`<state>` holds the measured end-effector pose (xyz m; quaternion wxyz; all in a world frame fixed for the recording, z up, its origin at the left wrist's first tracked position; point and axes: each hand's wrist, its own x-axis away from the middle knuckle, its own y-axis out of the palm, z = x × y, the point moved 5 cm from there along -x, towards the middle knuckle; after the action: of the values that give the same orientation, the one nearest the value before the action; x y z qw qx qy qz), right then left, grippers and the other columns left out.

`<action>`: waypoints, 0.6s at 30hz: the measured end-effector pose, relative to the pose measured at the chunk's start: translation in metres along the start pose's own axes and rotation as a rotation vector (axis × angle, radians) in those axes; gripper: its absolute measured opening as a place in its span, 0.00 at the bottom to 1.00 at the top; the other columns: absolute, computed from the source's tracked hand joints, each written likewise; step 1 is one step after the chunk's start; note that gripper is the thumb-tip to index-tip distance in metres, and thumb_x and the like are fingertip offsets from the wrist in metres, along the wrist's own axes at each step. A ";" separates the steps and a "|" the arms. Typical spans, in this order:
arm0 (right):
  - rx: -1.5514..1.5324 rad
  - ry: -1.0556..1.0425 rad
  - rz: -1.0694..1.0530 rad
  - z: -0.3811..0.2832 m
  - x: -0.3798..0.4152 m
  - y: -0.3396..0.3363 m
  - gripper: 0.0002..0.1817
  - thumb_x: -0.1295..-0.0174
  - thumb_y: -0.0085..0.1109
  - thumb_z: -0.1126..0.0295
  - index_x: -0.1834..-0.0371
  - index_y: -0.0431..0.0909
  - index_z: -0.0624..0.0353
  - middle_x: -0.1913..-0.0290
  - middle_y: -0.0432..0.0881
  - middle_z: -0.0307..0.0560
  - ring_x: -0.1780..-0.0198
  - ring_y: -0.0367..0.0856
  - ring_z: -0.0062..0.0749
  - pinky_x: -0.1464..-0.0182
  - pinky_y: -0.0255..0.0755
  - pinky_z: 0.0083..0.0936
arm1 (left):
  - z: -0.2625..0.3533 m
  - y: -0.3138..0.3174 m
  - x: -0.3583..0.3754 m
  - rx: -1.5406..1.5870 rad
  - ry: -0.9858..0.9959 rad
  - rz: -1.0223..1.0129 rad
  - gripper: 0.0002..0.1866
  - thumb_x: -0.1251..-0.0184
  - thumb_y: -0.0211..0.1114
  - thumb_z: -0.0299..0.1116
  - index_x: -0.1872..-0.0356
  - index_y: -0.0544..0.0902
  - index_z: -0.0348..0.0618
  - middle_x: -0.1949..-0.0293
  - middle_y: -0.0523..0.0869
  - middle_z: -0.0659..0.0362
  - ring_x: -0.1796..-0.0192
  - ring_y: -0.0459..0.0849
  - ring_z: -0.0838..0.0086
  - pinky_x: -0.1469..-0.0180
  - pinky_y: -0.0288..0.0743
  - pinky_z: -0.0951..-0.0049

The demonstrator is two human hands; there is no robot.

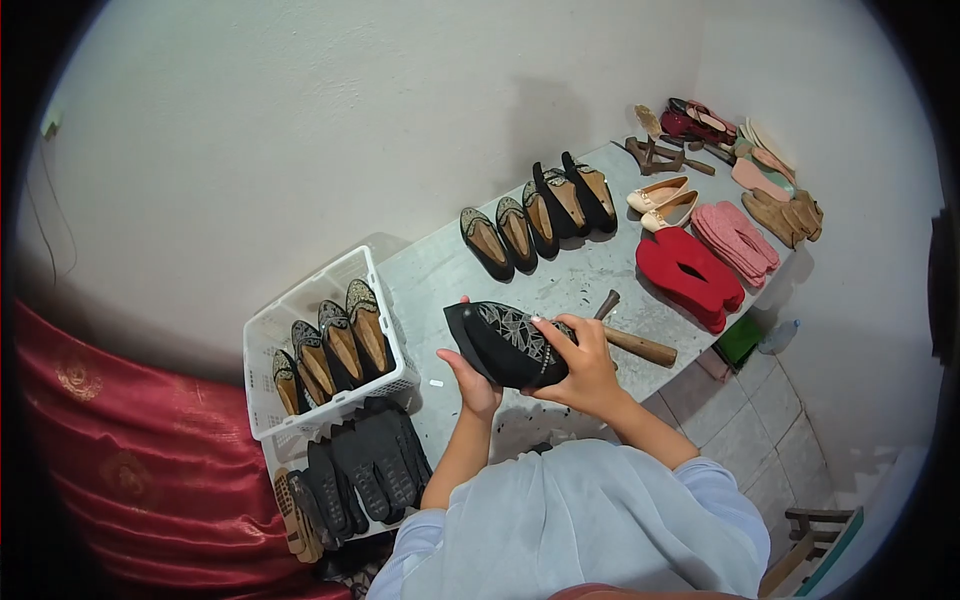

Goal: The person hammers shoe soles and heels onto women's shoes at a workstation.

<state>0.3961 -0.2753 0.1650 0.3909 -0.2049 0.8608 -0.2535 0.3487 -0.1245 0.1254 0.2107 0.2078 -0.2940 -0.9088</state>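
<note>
Between my two hands is a black shoe upper (497,352) with a silver geometric pattern on it. My left hand (474,388) supports it at the left end, thumb apart and most fingers hidden behind it. Around the right end, my right hand (585,365) grips it, with fingers over the patterned surface. Just past my right hand lies a hammer (640,347) with a wooden handle, partly covered by that hand. A small white piece (436,383) rests on the table left of my left hand.
A row of black patterned shoes (540,225) stands at the table's (420,270) back. At left, a white plastic basket (260,370) holds several similar shoes, with black soles (365,465) in front. Red (688,275) and pink (735,242) pieces, cream shoes (665,203) and tools (655,155) lie right.
</note>
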 end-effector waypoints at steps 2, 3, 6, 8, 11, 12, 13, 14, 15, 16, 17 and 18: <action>0.053 -0.012 0.034 -0.001 -0.001 0.000 0.48 0.74 0.80 0.55 0.40 0.74 0.50 0.49 0.71 0.50 0.49 0.67 0.47 0.46 0.65 0.40 | -0.004 0.001 -0.002 -0.037 -0.037 0.002 0.45 0.36 0.29 0.71 0.25 0.46 0.51 0.37 0.68 0.59 0.37 0.69 0.70 0.33 0.61 0.66; 0.065 -0.015 0.043 -0.002 -0.002 0.000 0.48 0.74 0.80 0.55 0.40 0.74 0.50 0.49 0.71 0.50 0.49 0.67 0.47 0.46 0.65 0.40 | -0.006 0.002 -0.004 -0.043 -0.038 0.008 0.44 0.35 0.30 0.71 0.26 0.47 0.51 0.38 0.69 0.59 0.38 0.70 0.70 0.34 0.63 0.66; 0.085 -0.009 0.064 -0.001 -0.003 -0.002 0.47 0.73 0.80 0.56 0.40 0.74 0.48 0.48 0.70 0.49 0.48 0.66 0.47 0.46 0.63 0.40 | -0.010 0.002 -0.006 -0.035 -0.056 0.012 0.42 0.34 0.31 0.69 0.26 0.50 0.52 0.39 0.71 0.59 0.40 0.72 0.69 0.36 0.66 0.65; 0.080 0.011 0.072 0.002 -0.001 0.000 0.47 0.72 0.79 0.56 0.39 0.74 0.44 0.46 0.69 0.48 0.47 0.64 0.46 0.44 0.60 0.40 | -0.012 0.004 -0.007 0.000 -0.077 -0.006 0.42 0.33 0.31 0.68 0.27 0.51 0.51 0.40 0.71 0.59 0.40 0.72 0.69 0.36 0.66 0.66; 0.123 0.023 0.089 0.004 -0.002 0.000 0.47 0.72 0.79 0.57 0.38 0.73 0.44 0.46 0.69 0.48 0.47 0.64 0.46 0.44 0.59 0.41 | -0.023 0.002 -0.012 0.032 -0.121 0.025 0.39 0.30 0.33 0.65 0.27 0.52 0.50 0.40 0.72 0.58 0.40 0.73 0.69 0.36 0.66 0.66; 0.123 0.029 0.093 0.004 -0.002 0.000 0.47 0.72 0.79 0.57 0.38 0.73 0.44 0.46 0.68 0.48 0.47 0.64 0.46 0.44 0.58 0.41 | -0.025 0.002 -0.013 0.038 -0.130 0.013 0.38 0.29 0.33 0.64 0.27 0.52 0.49 0.40 0.72 0.58 0.41 0.73 0.69 0.36 0.66 0.66; 0.124 0.038 0.098 0.004 -0.002 0.000 0.47 0.71 0.79 0.57 0.38 0.73 0.44 0.46 0.68 0.48 0.47 0.64 0.47 0.44 0.58 0.41 | -0.026 0.003 -0.014 0.043 -0.141 -0.001 0.36 0.28 0.34 0.62 0.28 0.53 0.48 0.41 0.72 0.57 0.41 0.73 0.69 0.37 0.67 0.66; 0.125 0.048 0.104 0.005 -0.002 0.000 0.46 0.71 0.79 0.57 0.38 0.73 0.44 0.45 0.68 0.48 0.47 0.63 0.47 0.44 0.58 0.41 | -0.028 0.004 -0.015 0.049 -0.154 -0.014 0.35 0.27 0.34 0.61 0.28 0.54 0.48 0.41 0.72 0.57 0.41 0.74 0.69 0.37 0.67 0.66; 0.131 0.053 0.108 0.006 -0.001 0.000 0.47 0.71 0.79 0.57 0.38 0.73 0.44 0.45 0.68 0.48 0.46 0.63 0.47 0.44 0.58 0.42 | -0.031 0.004 -0.016 0.054 -0.171 -0.018 0.35 0.26 0.34 0.60 0.28 0.54 0.47 0.41 0.72 0.56 0.41 0.74 0.68 0.36 0.67 0.66; 0.136 0.057 0.113 0.007 -0.001 0.000 0.47 0.71 0.78 0.57 0.38 0.72 0.44 0.45 0.68 0.48 0.46 0.63 0.47 0.44 0.57 0.42 | -0.033 0.003 -0.017 0.059 -0.188 -0.021 0.34 0.26 0.34 0.59 0.29 0.55 0.47 0.40 0.72 0.56 0.41 0.74 0.68 0.36 0.66 0.66; 0.140 0.060 0.116 0.008 0.000 0.001 0.47 0.70 0.78 0.57 0.37 0.72 0.44 0.45 0.68 0.48 0.46 0.63 0.47 0.44 0.57 0.42 | -0.034 0.003 -0.018 0.063 -0.203 -0.023 0.33 0.25 0.34 0.58 0.29 0.56 0.46 0.40 0.72 0.55 0.41 0.74 0.67 0.36 0.66 0.66; 0.149 0.061 0.120 0.009 0.001 0.002 0.47 0.70 0.78 0.57 0.37 0.72 0.44 0.45 0.67 0.48 0.46 0.63 0.47 0.43 0.56 0.42 | -0.034 0.003 -0.019 0.070 -0.204 -0.022 0.33 0.25 0.34 0.57 0.29 0.56 0.45 0.39 0.72 0.54 0.41 0.74 0.67 0.36 0.66 0.66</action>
<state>0.4018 -0.2763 0.1581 0.3931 -0.1153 0.8618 -0.2990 0.3827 -0.1325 0.1071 0.1624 0.1247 -0.3432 -0.9167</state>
